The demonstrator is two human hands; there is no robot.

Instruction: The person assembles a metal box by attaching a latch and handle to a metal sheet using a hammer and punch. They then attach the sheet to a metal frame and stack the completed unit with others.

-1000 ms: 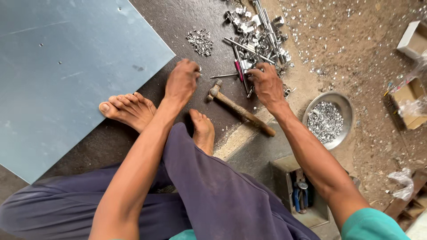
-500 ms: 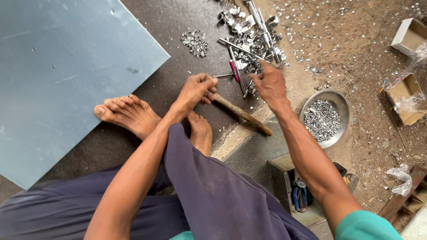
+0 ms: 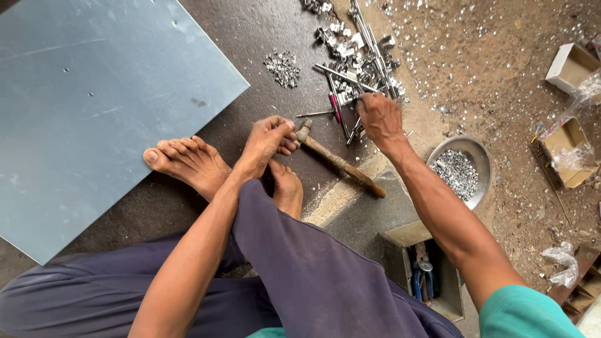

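Observation:
My left hand hovers over my right foot with its fingers curled shut. The fingertips rest against the metal head of a wooden-handled hammer lying on the dark floor, and nothing shows inside them. My right hand reaches into a heap of shiny metal parts, its fingers closed on one metal piece at the heap's near edge. A pink-handled tool and a thin rod lie just left of that hand.
A large blue-grey sheet covers the floor at left, touching my left foot. A small rivet pile lies beyond. At right are a metal bowl of small pieces, open cardboard boxes, and a box with pliers.
My left hand lifted off the floor, came back toward me, and curled shut beside the hammer head. My right hand stayed at the edge of the metal heap.

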